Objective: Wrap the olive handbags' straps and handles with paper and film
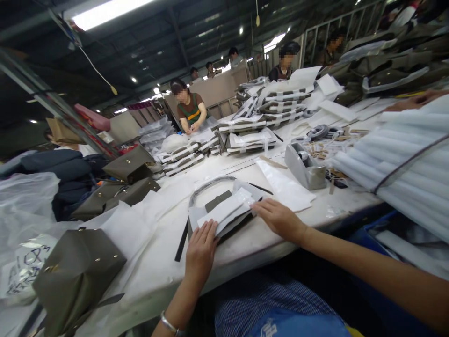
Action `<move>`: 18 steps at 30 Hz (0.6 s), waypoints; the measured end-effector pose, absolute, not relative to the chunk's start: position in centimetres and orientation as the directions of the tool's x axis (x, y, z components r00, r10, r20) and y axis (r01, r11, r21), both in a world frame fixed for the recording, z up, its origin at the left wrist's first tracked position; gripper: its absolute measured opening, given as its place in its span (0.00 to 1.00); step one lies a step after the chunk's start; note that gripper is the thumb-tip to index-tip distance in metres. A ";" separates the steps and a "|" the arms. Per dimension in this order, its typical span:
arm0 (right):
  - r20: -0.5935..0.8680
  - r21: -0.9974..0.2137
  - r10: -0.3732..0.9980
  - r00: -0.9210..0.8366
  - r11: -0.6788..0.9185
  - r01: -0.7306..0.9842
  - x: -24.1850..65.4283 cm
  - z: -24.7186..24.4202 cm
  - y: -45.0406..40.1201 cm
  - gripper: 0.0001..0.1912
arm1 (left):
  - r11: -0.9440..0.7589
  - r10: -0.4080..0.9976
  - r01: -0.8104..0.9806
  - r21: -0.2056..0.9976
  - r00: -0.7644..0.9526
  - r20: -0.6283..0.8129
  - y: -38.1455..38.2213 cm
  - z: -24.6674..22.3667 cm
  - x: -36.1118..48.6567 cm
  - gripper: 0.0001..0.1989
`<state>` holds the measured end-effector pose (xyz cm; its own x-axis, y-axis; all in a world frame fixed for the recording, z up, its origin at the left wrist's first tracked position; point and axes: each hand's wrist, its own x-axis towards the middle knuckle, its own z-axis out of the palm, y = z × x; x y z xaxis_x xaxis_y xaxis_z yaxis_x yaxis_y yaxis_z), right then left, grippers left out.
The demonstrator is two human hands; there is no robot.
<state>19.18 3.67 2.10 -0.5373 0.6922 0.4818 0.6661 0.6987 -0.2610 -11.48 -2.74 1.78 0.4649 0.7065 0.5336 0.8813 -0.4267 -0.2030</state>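
A flattened olive-grey handbag [218, 201] lies in front of me, with white foam sheet [224, 213] folded over it and its handle [206, 184] wrapped in clear plastic. My left hand [202, 245] rests on the near left end of the foam, fingers stretched out flat. At the right end, the fingertips of my right hand [278, 219] touch the bag's edge by a shiny piece of clear tape [243, 195]. The fingers there are extended, with the thumb partly hidden. Dark straps stick out on both sides.
A grey tape dispenser [305, 168] stands right of the bag, beside white foam sheets [284, 185]. Bundled white foam [403, 159] overhangs the right edge. Wrapped bags [249, 128] are piled behind. An olive bag [80, 271] sits at left. A co-worker [191, 110] works across the table.
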 end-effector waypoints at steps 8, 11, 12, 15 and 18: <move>-0.009 -0.974 0.952 -0.307 0.062 0.219 14.4 0.9 1.5 0.23 | -0.441 0.600 0.881 -0.173 0.432 0.673 -2.2 0.0 -11.6 0.27; -0.085 -0.986 0.969 -0.231 -0.116 -0.122 12.4 0.6 1.5 0.20 | -0.413 0.621 0.899 -0.147 0.395 0.677 -2.5 0.2 -11.4 0.30; -0.089 -0.973 0.977 -0.191 -0.127 -0.195 11.7 0.5 1.4 0.18 | -0.403 0.622 0.904 -0.144 0.385 0.682 -2.5 0.1 -11.5 0.31; -0.043 -0.940 0.989 -0.142 -0.088 -0.329 9.8 0.8 1.0 0.17 | -0.366 0.598 0.918 -0.151 0.356 0.718 -2.3 -0.7 -12.1 0.36; 0.081 -0.958 0.969 -0.232 0.011 -0.288 9.8 2.0 1.5 0.15 | -0.328 0.550 0.939 -0.104 0.280 0.787 -1.5 -2.1 -13.1 0.38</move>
